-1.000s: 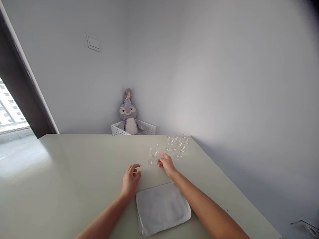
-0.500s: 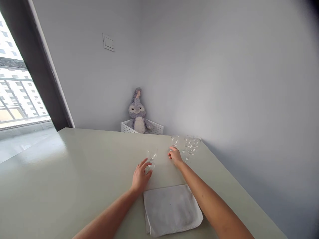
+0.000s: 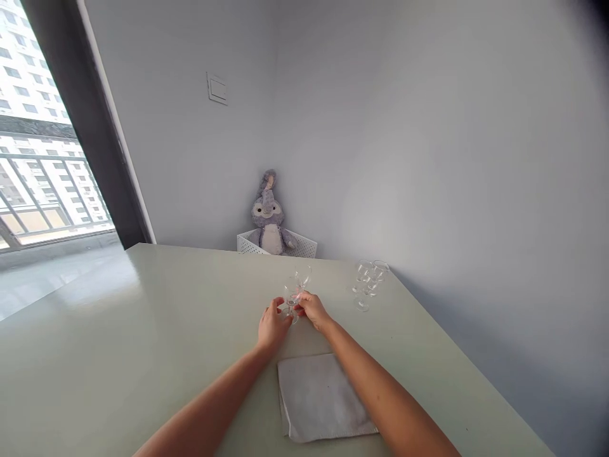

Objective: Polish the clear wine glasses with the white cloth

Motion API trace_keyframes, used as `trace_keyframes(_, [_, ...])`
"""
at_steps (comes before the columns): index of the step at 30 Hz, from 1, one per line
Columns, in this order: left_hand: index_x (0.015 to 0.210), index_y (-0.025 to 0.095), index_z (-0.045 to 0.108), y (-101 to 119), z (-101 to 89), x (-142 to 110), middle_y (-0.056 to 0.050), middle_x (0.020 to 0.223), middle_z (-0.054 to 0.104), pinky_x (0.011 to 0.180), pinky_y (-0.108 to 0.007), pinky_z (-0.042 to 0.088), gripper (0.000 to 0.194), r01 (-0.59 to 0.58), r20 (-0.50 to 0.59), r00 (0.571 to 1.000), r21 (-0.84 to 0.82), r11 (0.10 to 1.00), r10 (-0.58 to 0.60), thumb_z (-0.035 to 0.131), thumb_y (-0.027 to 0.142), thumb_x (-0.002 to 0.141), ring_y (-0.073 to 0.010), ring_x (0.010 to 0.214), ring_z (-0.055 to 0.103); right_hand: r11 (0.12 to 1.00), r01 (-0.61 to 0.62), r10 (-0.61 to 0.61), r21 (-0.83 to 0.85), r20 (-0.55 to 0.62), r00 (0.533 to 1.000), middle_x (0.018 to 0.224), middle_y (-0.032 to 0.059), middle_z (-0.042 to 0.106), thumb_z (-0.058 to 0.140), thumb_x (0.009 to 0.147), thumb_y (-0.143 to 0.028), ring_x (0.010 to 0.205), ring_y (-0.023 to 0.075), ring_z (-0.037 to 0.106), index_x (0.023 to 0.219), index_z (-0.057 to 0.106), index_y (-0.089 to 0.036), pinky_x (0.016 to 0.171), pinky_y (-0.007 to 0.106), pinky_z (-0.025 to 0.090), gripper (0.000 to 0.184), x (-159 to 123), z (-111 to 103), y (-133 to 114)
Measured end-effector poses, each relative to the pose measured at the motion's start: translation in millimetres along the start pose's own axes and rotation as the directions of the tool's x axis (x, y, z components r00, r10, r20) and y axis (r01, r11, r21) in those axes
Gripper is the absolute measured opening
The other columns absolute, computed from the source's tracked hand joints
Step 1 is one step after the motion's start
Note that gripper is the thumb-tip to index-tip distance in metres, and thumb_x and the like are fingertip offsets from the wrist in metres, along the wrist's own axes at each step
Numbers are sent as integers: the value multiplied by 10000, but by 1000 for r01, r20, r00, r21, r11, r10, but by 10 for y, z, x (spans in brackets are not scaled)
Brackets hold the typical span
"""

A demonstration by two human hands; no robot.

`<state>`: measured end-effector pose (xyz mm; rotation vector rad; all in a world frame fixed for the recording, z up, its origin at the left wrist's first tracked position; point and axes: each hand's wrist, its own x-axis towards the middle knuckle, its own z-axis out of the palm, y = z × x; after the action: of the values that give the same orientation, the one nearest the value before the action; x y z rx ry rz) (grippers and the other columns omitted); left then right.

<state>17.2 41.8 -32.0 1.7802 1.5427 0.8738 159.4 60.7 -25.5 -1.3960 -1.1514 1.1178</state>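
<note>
Two small clear stemmed glasses stand close together on the pale table (image 3: 143,330). My left hand (image 3: 272,325) pinches the base of the nearer glass (image 3: 291,297). The fingers of my right hand (image 3: 311,309) are closed on the stem of the second glass (image 3: 303,277), which stands just behind and to the right of the first. A folded white cloth (image 3: 318,397) lies flat on the table between my forearms.
A cluster of clear stemmed glasses (image 3: 368,282) stands near the table's far right corner. Behind the table a grey plush rabbit (image 3: 269,216) sits in a white perforated basket (image 3: 304,246). The wall carries a switch plate (image 3: 217,89); a window (image 3: 42,171) is at left.
My right hand took one glass from the right-hand cluster and brought it left, beside the single glass. My left hand closed on that glass's base. The view turned left.
</note>
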Motion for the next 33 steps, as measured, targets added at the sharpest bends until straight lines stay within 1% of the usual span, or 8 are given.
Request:
trace_keyframes(4, [1041,222,515,54,41,147,-47,1147,546,875,-325,367,382,-95,2,995,119,988,95,589,301,675,-205,1051,472,998,54,-53,40,-11,999,1092,50,594,485,616,-233,633,109,560,692,664,-158,542,218,453,209,-56,-36,52])
trace_keyframes(7, [993,237,585,82,71,262,-31,1296,448,921,-356,343,333,-204,98,976,104,973,194,599,303,667,-234,1128,430,994,106,-106,40,8,994,1032,30,618,482,656,-269,666,128,564,752,681,-194,580,238,460,233,-99,-59,76])
trace_keyframes(11, [980,264,625,132,102,330,-15,1321,434,915,-347,358,310,-283,181,947,70,956,267,587,291,674,-227,1096,477,988,153,-154,17,99,983,823,22,645,463,724,-338,624,141,551,892,675,-213,546,244,458,298,-125,-86,97])
trace_keyframes(15, [810,261,655,184,115,305,-8,1173,553,862,-315,396,155,-313,196,936,82,946,293,545,266,701,-197,988,544,986,163,-167,39,171,971,868,30,640,471,752,-394,559,126,522,972,646,-207,512,254,464,338,-126,-123,100])
trace_keyframes(18, [728,245,646,192,118,280,-13,1013,615,806,-290,415,134,-316,200,935,104,943,292,511,243,721,-180,890,576,980,193,-201,55,222,954,920,33,635,481,763,-414,619,138,545,981,631,-212,528,252,470,332,-147,-135,69])
trace_keyframes(24, [881,240,629,104,94,300,-36,988,618,735,-267,423,211,-256,134,963,172,951,235,444,269,786,-170,837,589,978,188,-202,84,197,959,924,58,640,521,752,-392,663,143,563,974,603,-184,534,246,466,316,-205,-117,48])
trace_keyframes(28, [994,242,608,-79,-83,391,-54,1097,584,844,-298,392,259,-174,61,985,229,958,164,477,278,774,-204,984,553,983,169,-177,69,140,974,972,79,632,547,725,-379,627,124,568,952,602,-169,532,246,465,314,-187,-130,114])
trace_keyframes(33, [1049,253,584,-464,-617,579,-42,1222,519,890,-298,374,305,-46,-37,998,269,962,58,487,260,760,-211,1080,507,986,150,-160,76,150,976,954,80,635,541,735,-364,643,122,579,939,609,-167,545,244,471,292,-148,-152,186])
